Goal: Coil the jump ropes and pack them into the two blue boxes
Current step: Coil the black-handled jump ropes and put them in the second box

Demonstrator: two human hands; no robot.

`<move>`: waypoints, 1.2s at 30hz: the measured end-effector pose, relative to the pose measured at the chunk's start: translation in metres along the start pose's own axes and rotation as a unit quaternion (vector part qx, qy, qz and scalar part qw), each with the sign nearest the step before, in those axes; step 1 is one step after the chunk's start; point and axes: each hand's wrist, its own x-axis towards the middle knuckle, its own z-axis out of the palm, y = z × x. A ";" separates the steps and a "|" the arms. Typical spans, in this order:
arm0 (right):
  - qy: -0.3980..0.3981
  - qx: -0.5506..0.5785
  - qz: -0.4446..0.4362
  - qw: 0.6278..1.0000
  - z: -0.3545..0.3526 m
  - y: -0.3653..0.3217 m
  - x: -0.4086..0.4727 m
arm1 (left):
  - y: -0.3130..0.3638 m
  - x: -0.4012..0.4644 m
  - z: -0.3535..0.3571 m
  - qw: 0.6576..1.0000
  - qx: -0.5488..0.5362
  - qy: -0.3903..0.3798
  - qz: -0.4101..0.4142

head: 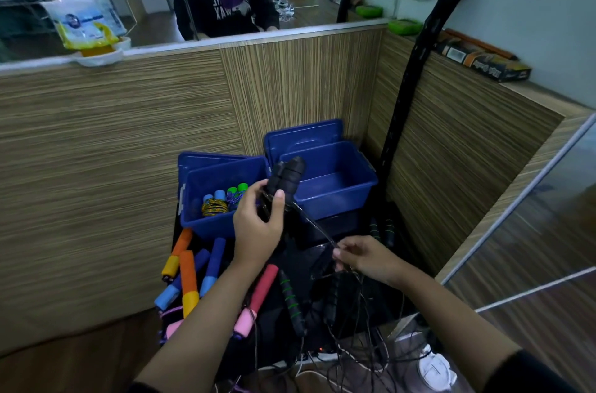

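The left hand grips a pair of black jump rope handles, held side by side and pointing up and away, with the thumb laid across them; they are raised in front of the gap between the two blue boxes. A thin black cord runs from the bottom of those handles down to the right hand, whose fingers are curled and pinch the cord. Below that hand the cord falls into a loose tangle of black cords. The left blue box holds two coiled ropes, one with light blue handles and one with green handles, standing against each other. The right blue box sits just beside it, and I see nothing in the part of it that shows. A blue lid leans upright behind the right box. Both boxes rest on a dark bench set against a striped wooden wall. In front of the boxes lie uncoiled ropes: orange and yellow handles, dark blue and light blue handles, a red and pink handle, and a black handle with green rings. A white shoe shows on the floor at lower right.
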 end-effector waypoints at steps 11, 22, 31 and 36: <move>0.006 -0.171 0.035 0.985 0.003 0.054 -0.002 | 0.008 -0.002 0.007 0.994 0.015 -0.101 0.026; 0.082 -0.359 -0.091 0.925 0.027 0.072 -0.013 | -0.016 -0.003 0.033 0.990 0.036 -0.133 -0.034; -0.043 -0.588 -0.062 0.805 0.060 0.065 0.019 | -0.036 0.010 0.046 0.982 0.057 -0.156 -0.086; -0.013 -0.542 -0.074 0.837 0.044 0.070 0.022 | -0.062 0.014 0.047 0.973 0.097 -0.187 -0.092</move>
